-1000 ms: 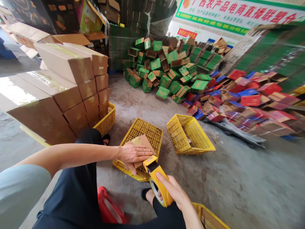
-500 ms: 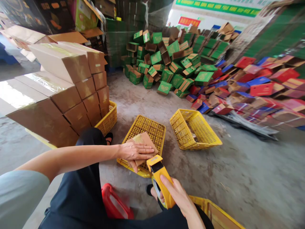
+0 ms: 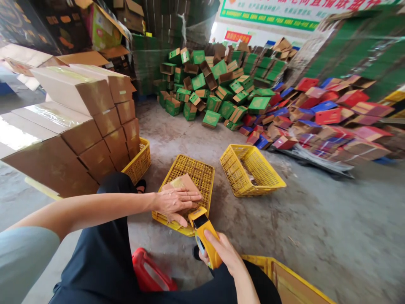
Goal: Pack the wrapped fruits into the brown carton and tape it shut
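My left hand (image 3: 175, 200) lies flat, fingers stretched out, on top of a small brown cardboard box (image 3: 181, 184). The box rests on an overturned yellow plastic crate (image 3: 196, 173) in front of my knees. My right hand (image 3: 224, 252) grips a yellow tape dispenser (image 3: 204, 234), whose front end touches the near edge of the box just below my left fingers. My dark trousers fill the lower middle of the view.
A second yellow crate (image 3: 249, 171) lies tilted on the concrete floor to the right. Stacked taped brown cartons (image 3: 72, 122) stand at left on another yellow crate (image 3: 139, 162). Piles of green boxes (image 3: 218, 84) and red and blue boxes (image 3: 319, 122) fill the back. A red stool (image 3: 148, 274) and a yellow crate (image 3: 294, 283) lie near my legs.
The dispenser has drawn slightly nearer to me along the box. My left hand stays flat on the box. The view has shifted a little.
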